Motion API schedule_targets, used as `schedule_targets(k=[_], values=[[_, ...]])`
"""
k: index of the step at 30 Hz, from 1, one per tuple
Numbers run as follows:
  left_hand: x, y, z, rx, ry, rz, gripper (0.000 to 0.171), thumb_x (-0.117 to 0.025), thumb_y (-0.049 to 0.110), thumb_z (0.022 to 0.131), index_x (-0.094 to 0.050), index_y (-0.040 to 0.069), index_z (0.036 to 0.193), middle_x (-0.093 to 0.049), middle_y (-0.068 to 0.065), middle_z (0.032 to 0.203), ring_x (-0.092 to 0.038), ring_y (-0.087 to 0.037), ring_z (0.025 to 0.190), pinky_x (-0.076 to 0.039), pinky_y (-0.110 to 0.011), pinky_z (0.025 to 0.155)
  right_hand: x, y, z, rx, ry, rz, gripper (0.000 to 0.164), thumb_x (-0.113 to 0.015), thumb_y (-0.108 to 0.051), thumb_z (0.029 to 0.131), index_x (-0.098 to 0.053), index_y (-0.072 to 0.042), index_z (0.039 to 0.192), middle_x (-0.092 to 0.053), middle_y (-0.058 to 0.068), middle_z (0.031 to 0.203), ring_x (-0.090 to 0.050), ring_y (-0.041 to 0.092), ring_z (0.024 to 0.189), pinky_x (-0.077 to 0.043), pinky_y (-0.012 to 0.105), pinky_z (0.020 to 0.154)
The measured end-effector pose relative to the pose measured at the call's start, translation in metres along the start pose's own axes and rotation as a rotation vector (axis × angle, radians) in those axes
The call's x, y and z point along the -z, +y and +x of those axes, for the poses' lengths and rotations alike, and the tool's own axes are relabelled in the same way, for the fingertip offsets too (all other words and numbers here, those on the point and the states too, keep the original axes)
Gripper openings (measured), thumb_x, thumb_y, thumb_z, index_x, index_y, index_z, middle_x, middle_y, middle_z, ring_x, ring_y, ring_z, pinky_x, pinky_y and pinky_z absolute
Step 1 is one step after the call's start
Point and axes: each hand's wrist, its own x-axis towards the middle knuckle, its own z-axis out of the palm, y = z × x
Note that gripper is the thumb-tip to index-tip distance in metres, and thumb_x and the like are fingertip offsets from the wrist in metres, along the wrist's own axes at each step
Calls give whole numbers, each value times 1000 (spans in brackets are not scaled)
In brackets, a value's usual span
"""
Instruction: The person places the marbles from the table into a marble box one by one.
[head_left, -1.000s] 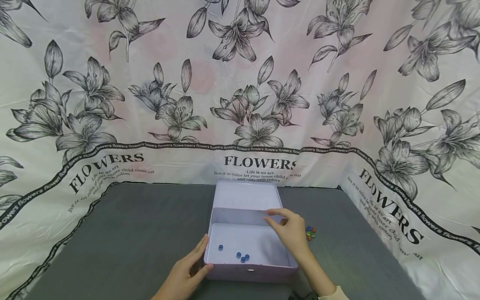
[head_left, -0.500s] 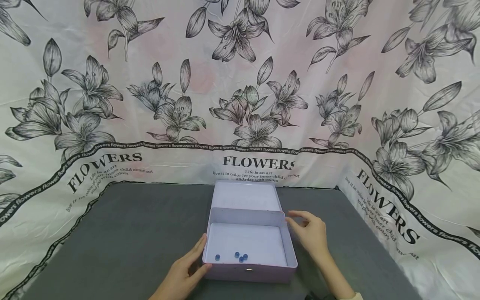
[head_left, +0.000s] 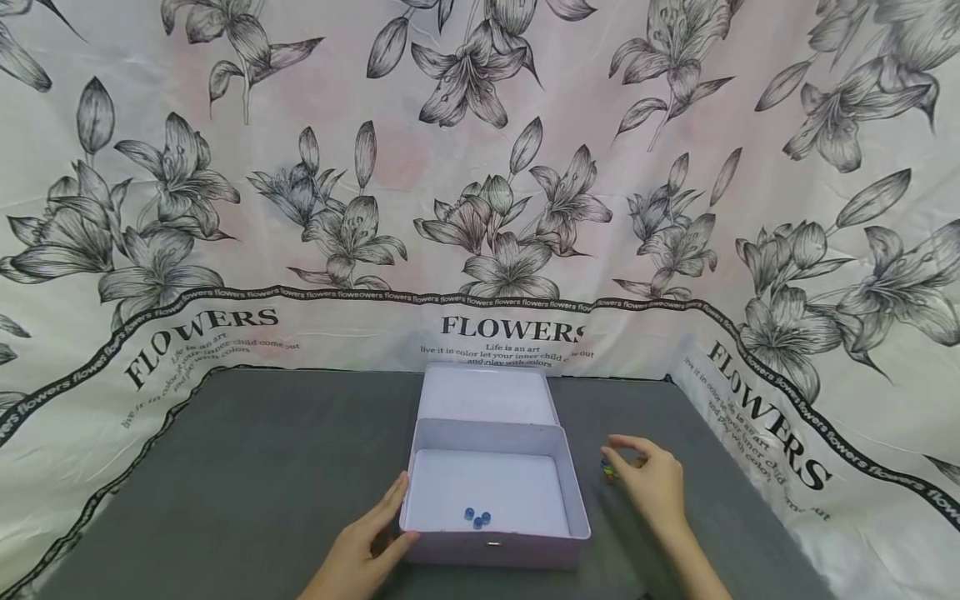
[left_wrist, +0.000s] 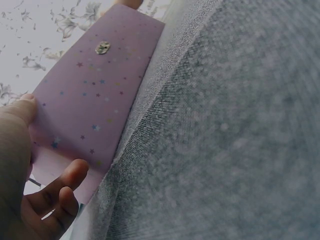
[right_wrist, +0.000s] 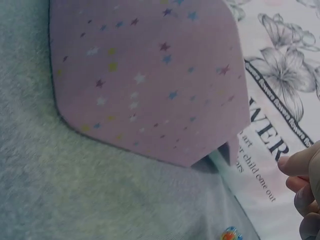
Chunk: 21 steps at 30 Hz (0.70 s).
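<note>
A pale purple box [head_left: 487, 437] with its lid [head_left: 483, 396] tipped back stands on the table; inside lie three small blue beads [head_left: 477, 522] near the front wall. My left hand [head_left: 363, 542] holds the front left corner, thumb on the front and fingers along the side. The left wrist view shows the star-printed front [left_wrist: 95, 90] and its metal clasp [left_wrist: 103, 47]. To the right of the box, my right hand [head_left: 654, 487] hovers at a small cluster of coloured beads [head_left: 609, 472], thumb and forefinger slightly apart. It partly covers the cluster; one bright bead [right_wrist: 231, 233] shows at the right wrist view's bottom edge.
A dark grey cloth [head_left: 285, 467] covers the table. Behind it and along the sides hangs a white curtain [head_left: 360, 333] printed with flowers and lettering. The box's right wall [head_left: 576, 492] stands between its inside and my right hand.
My right hand has moved from above the box out to the right, over to the coloured beads. A fourth blue bead slid toward the front wall and is now out of sight. The left hand stays put.
</note>
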Motion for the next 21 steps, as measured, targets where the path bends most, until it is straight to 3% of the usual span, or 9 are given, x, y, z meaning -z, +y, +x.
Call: schedule_targets(k=[3, 6, 10, 12, 14, 16, 19, 21], values=[[2, -3, -2, -38, 14, 3, 70, -73, 35, 102, -45, 9, 160, -41, -9, 166, -57, -19, 135, -56, -31, 97, -4, 5, -4, -21, -1, -9, 18, -89, -10, 86, -83, -3, 101, -49, -7, 42, -29, -2, 35, -23, 19, 37], [1, -6, -2, -68, 11, 2, 69, -72, 35, 103, -45, 7, 160, -42, -12, 165, -59, -14, 127, -55, -24, 88, -4, 12, -7, -32, 1, -21, 19, -90, -10, 85, -83, -3, 101, -49, -8, 42, -30, -2, 35, -24, 20, 36], [-1, -6, -2, -46, -9, -31, 71, -71, 38, 103, -44, 7, 161, -39, -13, 166, -61, -11, 122, -55, -22, 82, -4, 22, -10, -61, -15, -52, 20, -89, -12, 86, -83, -3, 102, -58, -3, 45, -30, -2, 34, -24, 20, 36], [-1, -5, -2, -34, -19, -53, 71, -71, 36, 103, -43, 7, 162, -38, -13, 167, -60, -7, 101, -51, -20, 71, -4, 26, -11, -72, -24, -62, 19, -89, -11, 86, -83, -3, 102, -60, -3, 47, -29, -2, 34, -24, 19, 36], [-2, -5, -2, -26, -15, -42, 72, -71, 37, 103, -43, 7, 162, -38, -11, 167, -63, -7, 106, -55, -21, 77, -4, 29, -13, -69, -32, -66, 19, -89, -10, 86, -83, -2, 102, -59, -4, 47, -27, -2, 34, -23, 19, 36], [-1, -4, -3, -16, -7, -16, 73, -71, 40, 102, -43, 9, 162, -38, -9, 168, -64, -11, 124, -56, -26, 95, -4, 31, -14, -65, -41, -67, 20, -89, -8, 85, -82, -1, 102, -53, -7, 44, -27, -3, 34, -23, 18, 36], [0, -3, -3, -3, 7, 29, 74, -70, 46, 102, -45, 11, 162, -39, -5, 167, -44, -23, 147, -46, -40, 114, -7, 35, -16, -57, -59, -75, 22, -89, -7, 84, -81, 1, 102, -47, -10, 42, -26, -3, 34, -23, 18, 36], [1, -2, -4, 0, 4, 32, 74, -70, 46, 101, -44, 12, 162, -39, -4, 168, -43, -25, 149, -45, -43, 115, -9, 37, -18, -67, -77, -83, 22, -89, -6, 83, -81, 1, 102, -48, -8, 43, -27, -3, 35, -23, 17, 36]])
